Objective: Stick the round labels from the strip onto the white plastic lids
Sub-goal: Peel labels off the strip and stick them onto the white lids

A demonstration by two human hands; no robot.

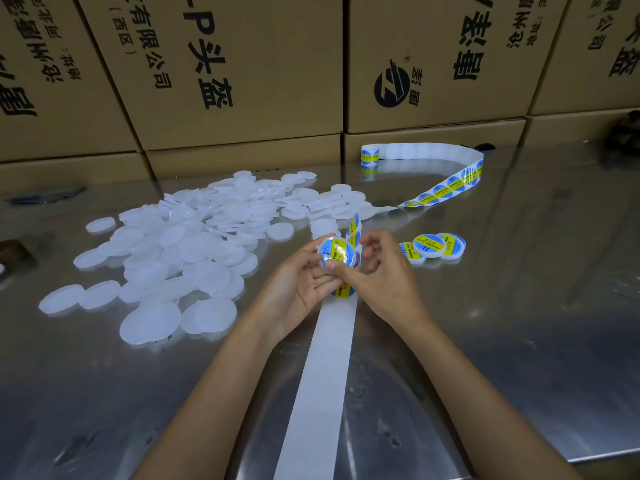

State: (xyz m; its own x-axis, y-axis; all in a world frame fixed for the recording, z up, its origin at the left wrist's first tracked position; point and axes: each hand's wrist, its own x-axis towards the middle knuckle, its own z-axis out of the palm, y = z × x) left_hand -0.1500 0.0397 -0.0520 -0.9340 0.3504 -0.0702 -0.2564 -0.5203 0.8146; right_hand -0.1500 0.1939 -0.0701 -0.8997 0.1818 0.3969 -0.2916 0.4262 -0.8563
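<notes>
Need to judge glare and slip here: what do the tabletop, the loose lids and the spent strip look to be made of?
Tabletop: looks like polished sheet metal, mirror-like reflections.
Loose lids: milky, translucent plastic, matte.
Spent strip: white backing paper, probably coated; smooth and flat, faint sheen.

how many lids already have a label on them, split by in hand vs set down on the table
Labelled lid held in the hands: 1
Labelled lids set down on the table, to the right of the hands: 3
Total labelled lids: 4
The unlabelled white lids lie in a heap too overlapped to count.
</notes>
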